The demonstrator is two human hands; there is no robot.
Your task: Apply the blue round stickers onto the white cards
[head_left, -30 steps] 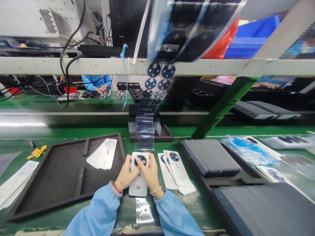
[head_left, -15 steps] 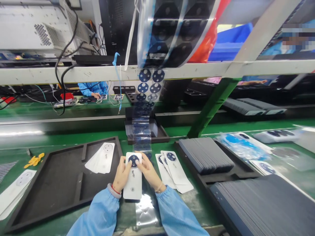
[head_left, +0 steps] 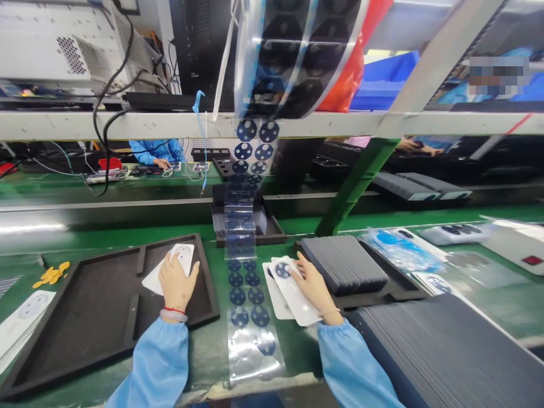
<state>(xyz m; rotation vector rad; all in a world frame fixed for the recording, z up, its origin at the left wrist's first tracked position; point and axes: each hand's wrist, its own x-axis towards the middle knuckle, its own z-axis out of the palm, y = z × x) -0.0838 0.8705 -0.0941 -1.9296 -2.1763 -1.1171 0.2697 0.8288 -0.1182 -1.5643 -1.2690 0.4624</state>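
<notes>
My left hand point(head_left: 177, 283) lies over the white panels point(head_left: 153, 279) in the black tray point(head_left: 97, 317), its fingers apart on the top panel. To the right, my right hand point(head_left: 313, 286) has its fingers on a white panel with a dark round sticker point(head_left: 293, 294), which rests on other white panels point(head_left: 274, 297); whether the fingers grip it cannot be made out. Between the hands, a clear strip with dark round stickers point(head_left: 255, 296) hangs from a roll point(head_left: 293, 56) and lies on the green table point(head_left: 208, 351).
Grey panels stand in rows in a black tray point(head_left: 399, 294) at the right, with a larger grey stack point(head_left: 450, 351) nearer. Yellow pieces point(head_left: 53, 275) and white panels point(head_left: 25, 323) lie at the far left. A green post point(head_left: 359, 187) rises behind. A person's hand point(head_left: 161, 163) shows beyond.
My hands have parted from the panel they held together at the centre. The left moved to the tray's panels, the right to the panels on the right. The strip between is now uncovered.
</notes>
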